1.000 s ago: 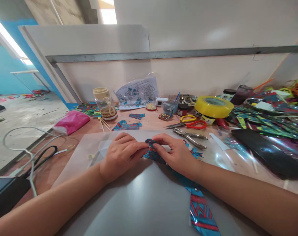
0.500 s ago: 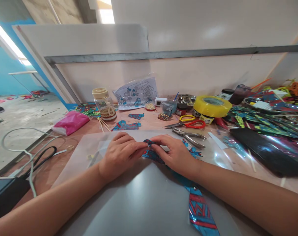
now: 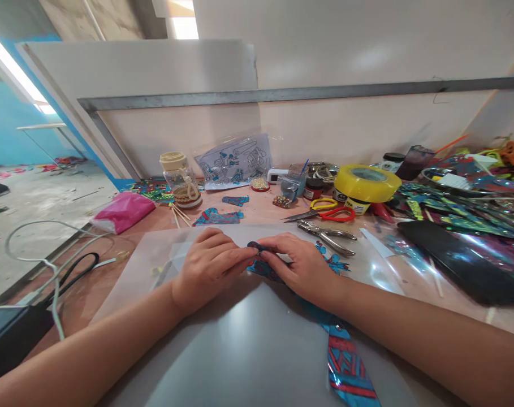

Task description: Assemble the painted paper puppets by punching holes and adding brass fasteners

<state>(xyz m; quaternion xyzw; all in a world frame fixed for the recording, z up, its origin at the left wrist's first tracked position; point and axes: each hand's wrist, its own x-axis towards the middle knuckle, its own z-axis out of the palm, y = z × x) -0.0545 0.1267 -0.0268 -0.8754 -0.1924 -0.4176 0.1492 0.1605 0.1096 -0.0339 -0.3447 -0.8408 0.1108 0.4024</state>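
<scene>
Both hands meet over a translucent sheet (image 3: 223,350) on the table. My left hand (image 3: 212,260) pinches one side of a small dark blue piece (image 3: 255,246) with thumb and fingertips. On its other side, the thumb and index finger of my right hand (image 3: 305,268) grip the same piece. Under the right hand runs a blue strip with red painted patterns (image 3: 348,364), passing below the wrist toward the front edge; whether it joins the small piece is hidden. Small blue and red cut-outs (image 3: 335,263) lie just beyond the right hand.
Behind the hands lie pliers (image 3: 327,236), scissors (image 3: 320,212) and a yellow tape roll (image 3: 367,182). A jar (image 3: 182,183) and pink packet (image 3: 123,212) stand at left, near a white cable (image 3: 48,260). A black flat object (image 3: 460,260) lies at right.
Both hands stay nearly in place with fingers still on the small piece, which appears slightly turned. The view has shifted very little.
</scene>
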